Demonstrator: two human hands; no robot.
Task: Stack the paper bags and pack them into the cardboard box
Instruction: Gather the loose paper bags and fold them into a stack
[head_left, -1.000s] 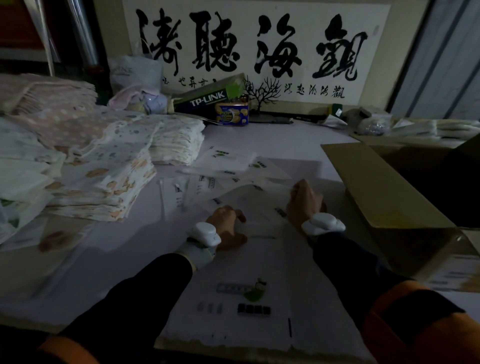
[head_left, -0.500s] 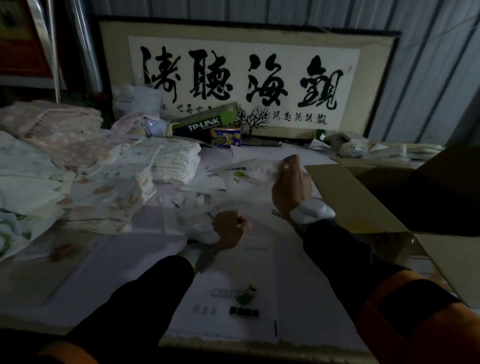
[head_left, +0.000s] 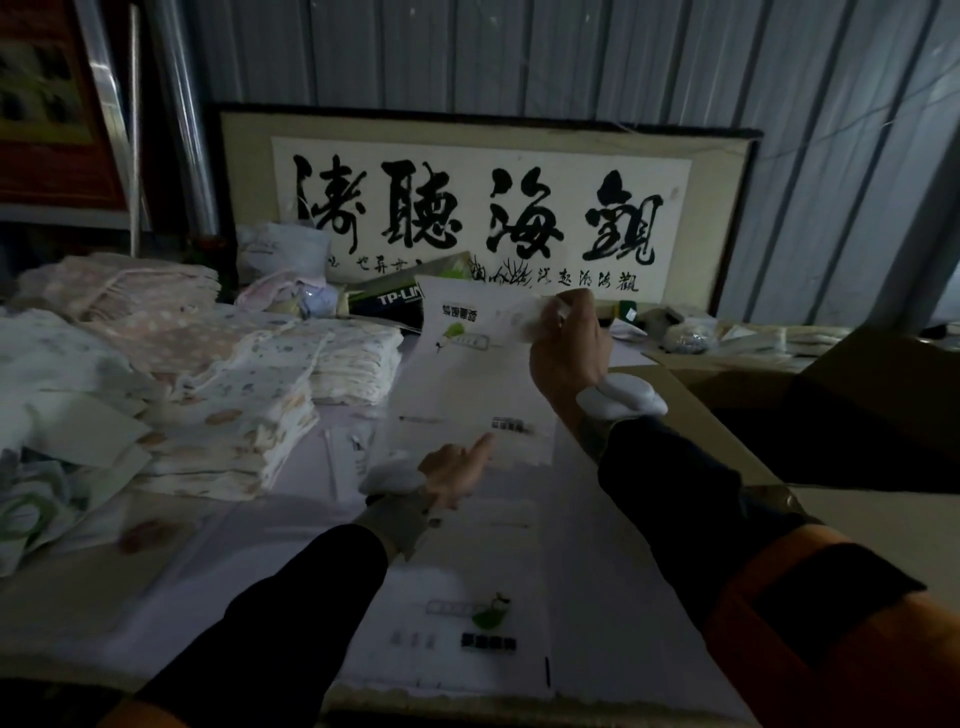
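The right hand (head_left: 569, 345) pinches the top edge of a paper bag (head_left: 470, 364), lifted above the middle of the surface (head_left: 270, 530). The left hand (head_left: 457, 470) is released, its grip empty, fingers pointing at the bag's lower part.

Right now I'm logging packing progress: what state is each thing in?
Right hand: raised, pinching the lifted paper bag's top edge.
Lifted paper bag: held up, lower end near the table.
Left hand: open, low over the flat paper bags.
Flat paper bags: lying on the table.
Cardboard box: open; contents too dark to tell.
Cloth stacks: folded, piled.
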